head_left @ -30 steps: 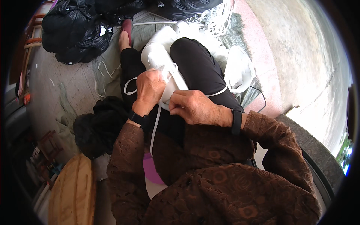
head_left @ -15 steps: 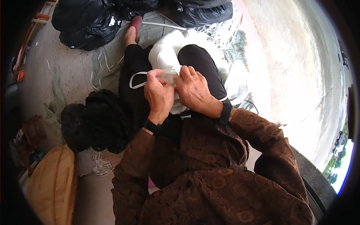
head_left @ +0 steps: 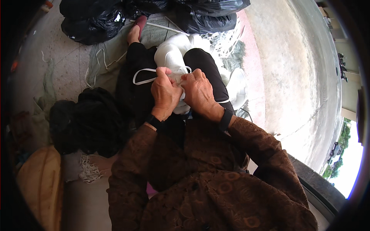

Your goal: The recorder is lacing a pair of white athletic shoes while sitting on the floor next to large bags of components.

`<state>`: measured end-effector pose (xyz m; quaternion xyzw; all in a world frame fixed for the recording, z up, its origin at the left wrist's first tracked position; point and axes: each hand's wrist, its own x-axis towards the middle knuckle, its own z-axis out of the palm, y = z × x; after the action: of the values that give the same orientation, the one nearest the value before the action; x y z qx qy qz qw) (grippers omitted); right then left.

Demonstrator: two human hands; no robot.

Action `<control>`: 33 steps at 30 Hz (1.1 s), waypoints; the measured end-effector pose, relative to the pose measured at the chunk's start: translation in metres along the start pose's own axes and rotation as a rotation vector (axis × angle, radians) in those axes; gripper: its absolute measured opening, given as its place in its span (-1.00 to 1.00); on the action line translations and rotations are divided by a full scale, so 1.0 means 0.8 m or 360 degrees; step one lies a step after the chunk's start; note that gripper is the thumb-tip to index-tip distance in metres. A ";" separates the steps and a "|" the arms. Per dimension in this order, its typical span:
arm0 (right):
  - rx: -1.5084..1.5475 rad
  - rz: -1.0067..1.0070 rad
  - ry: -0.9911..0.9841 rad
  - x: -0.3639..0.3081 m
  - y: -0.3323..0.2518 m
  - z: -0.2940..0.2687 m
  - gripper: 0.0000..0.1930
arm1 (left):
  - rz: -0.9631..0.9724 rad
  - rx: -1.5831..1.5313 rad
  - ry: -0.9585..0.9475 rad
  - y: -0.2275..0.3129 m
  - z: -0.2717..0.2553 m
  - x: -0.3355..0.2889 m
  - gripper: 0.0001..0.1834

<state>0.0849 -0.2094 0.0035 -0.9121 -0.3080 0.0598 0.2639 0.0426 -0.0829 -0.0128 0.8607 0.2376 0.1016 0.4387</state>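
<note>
A white, rounded, shoe-like item rests between my black-trousered knees, partly hidden by my hands. Over it, my left hand is closed in a pinch on a flat white lace, which loops out to the left across my thigh. Close beside it, my right hand has its fingers bent and pinched on the lace too, where a small loop rises between the hands. The fingertips nearly meet, and the exact spot they grip is partly covered. Another white, shoe-like item lies by my right thigh.
Black plastic bags are piled ahead. Tangled white laces lie on green sheeting at the far right. A black cloth bundle sits at my left, with a bunch of white strands and a curved wooden piece nearer me.
The view has shifted slightly. A small lace loop now stands up by my right fingertips, and the left loop has widened. Both hands stay close together over the white item.
</note>
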 end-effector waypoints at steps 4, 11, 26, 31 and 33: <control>0.0072 0.0224 -0.0217 0.021 0.003 0.000 -0.77 | -0.0027 0.0012 -0.0034 0.000 -0.002 0.002 -0.50; 0.0129 0.0372 -0.0538 0.054 -0.008 -0.010 -0.78 | -0.0026 -0.0047 -0.0039 -0.010 -0.011 0.011 -0.49; 0.1739 0.0918 -0.0372 0.046 0.038 -0.077 -0.74 | 0.0920 0.0561 -0.0460 -0.001 -0.044 0.061 -0.76; 0.0843 0.0040 -0.0076 0.034 0.040 -0.042 -0.75 | 0.0649 0.0607 -0.0645 0.026 -0.037 0.069 -0.82; 0.0669 0.0027 -0.0035 0.036 0.037 -0.027 -0.74 | 0.0494 0.0579 -0.0741 0.027 -0.033 0.074 -0.86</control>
<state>0.1296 -0.2215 0.0080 -0.8388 -0.2841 0.1349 0.4445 0.0909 -0.0454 0.0185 0.9509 0.0113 -0.0761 0.2997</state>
